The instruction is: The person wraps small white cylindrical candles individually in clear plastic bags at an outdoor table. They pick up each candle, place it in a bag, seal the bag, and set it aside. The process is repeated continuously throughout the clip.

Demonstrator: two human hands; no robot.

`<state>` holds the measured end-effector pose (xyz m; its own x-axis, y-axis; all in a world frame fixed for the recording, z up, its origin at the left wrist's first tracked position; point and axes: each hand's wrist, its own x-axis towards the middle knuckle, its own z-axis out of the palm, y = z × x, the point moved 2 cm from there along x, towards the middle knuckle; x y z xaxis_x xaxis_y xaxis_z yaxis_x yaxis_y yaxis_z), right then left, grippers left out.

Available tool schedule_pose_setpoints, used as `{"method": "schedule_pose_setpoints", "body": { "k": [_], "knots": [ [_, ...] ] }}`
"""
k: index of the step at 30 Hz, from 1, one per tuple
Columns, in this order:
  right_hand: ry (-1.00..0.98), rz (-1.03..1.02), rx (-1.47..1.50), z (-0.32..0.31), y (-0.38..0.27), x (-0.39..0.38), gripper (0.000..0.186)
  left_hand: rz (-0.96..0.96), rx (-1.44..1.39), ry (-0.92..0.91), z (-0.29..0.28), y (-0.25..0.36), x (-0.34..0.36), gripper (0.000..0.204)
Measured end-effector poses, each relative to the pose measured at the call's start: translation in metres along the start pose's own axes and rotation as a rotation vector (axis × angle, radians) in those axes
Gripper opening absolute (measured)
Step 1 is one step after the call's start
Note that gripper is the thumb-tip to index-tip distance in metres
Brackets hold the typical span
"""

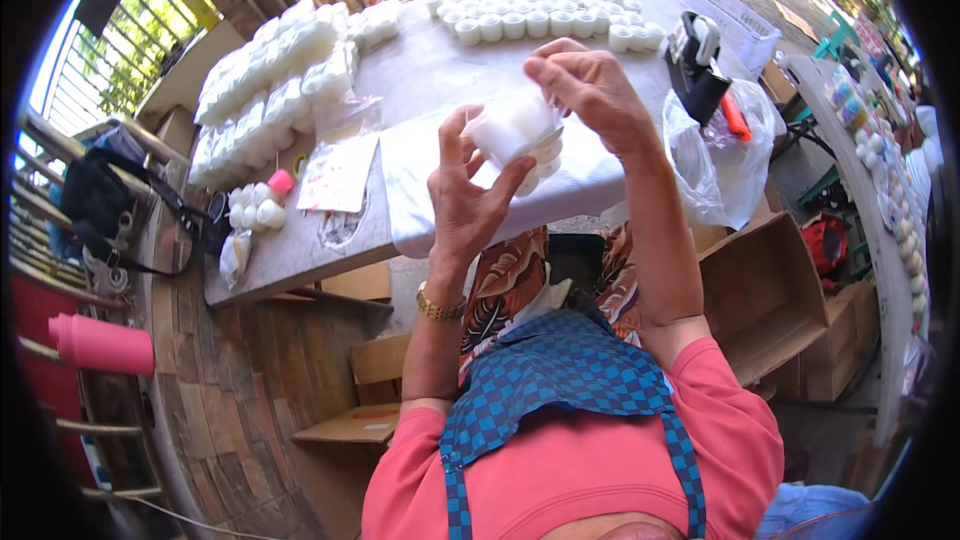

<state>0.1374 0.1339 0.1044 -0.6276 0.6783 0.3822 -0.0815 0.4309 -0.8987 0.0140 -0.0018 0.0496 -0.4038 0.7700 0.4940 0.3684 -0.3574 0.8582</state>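
In front of me, above the near part of the table, my left hand is wrapped round a clear plastic pack of short white cylinders that look like candles. Its thumb and fingers press on the pack's sides. My right hand is raised at the far right corner of the pack, thumb and forefinger pinched together. They seem to grip the edge of the plastic, though the thin film hardly shows. A white cloth lies on the table under both hands.
On the table, wrapped white packs are stacked at left, with loose white cylinders in rows at the back. A black tape dispenser and a plastic bag are at right. Cardboard boxes stand below.
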Motion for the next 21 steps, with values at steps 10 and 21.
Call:
{"method": "schedule_pose_setpoints", "body": {
  "k": [10,21],
  "knots": [
    [0.466,0.012,0.051,0.051,0.043,-0.061,0.027,0.148,0.297,0.203,0.02,-0.013,-0.013,0.071],
    [0.411,-0.028,0.012,0.038,0.042,-0.062,0.04,0.218,0.281,0.178,0.018,-0.011,-0.017,0.055]
  ]
}}
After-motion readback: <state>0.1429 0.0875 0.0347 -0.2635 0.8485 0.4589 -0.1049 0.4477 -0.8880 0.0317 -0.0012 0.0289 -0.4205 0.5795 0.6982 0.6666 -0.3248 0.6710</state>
